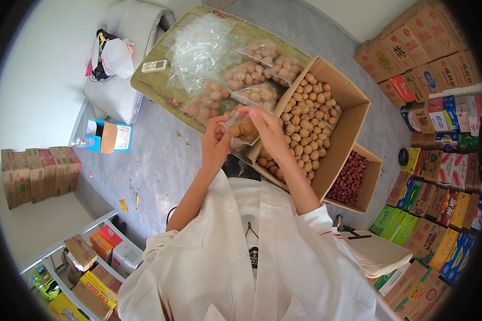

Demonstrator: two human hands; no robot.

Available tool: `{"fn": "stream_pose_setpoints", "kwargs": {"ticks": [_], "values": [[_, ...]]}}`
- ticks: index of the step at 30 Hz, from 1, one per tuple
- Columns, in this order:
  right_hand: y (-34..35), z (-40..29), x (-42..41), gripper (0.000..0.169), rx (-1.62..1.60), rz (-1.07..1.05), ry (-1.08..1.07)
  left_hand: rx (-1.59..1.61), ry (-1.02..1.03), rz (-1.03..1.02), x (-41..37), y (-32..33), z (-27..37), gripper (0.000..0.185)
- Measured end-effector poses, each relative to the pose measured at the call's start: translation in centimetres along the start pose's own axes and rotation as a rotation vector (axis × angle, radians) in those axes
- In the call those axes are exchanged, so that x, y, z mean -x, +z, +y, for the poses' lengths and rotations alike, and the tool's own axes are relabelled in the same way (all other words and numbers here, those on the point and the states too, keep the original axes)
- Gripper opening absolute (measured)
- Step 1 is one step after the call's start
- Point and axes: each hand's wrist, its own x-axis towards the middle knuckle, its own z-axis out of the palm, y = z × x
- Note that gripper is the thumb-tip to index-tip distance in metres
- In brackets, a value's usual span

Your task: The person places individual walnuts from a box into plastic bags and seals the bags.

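Close to my body, a clear plastic bag of walnuts (242, 129) is between my hands at the near edge of the table (164, 96). My left hand (217, 142) grips the bag's left edge with bent fingers. Along its upper right side lies my right hand (265, 130), its fingertips at the bag's top edge. Several filled bags of walnuts (247, 75) lie just beyond. To the right stands an open cardboard box of loose walnuts (305, 120), partly behind my right forearm. A pile of clear plastic bags (201, 48) spreads over the far part of the table.
A white remote control (154, 66) lies at the table's left edge. Beyond the walnut box stands a smaller carton of red dates (348, 176). Stacked cartons (429, 168) line the right side. A blue box (108, 136) sits on the floor at left, and a folded mattress (120, 92) leans behind it.
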Motion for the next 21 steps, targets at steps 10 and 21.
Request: {"fn": "stream_pose_setpoints", "kwargs": {"ticks": [10,21], "values": [[-1.1,4.3,2.3,0.024,0.635,0.197,0.142,-0.041,-0.008,0.075,0.8,-0.6,-0.7,0.027],[-1.3,7.2,3.4,0.014,0.402,0.148,0.135,-0.862,0.156,0.293,2.1,0.3,-2.2,0.022]]}}
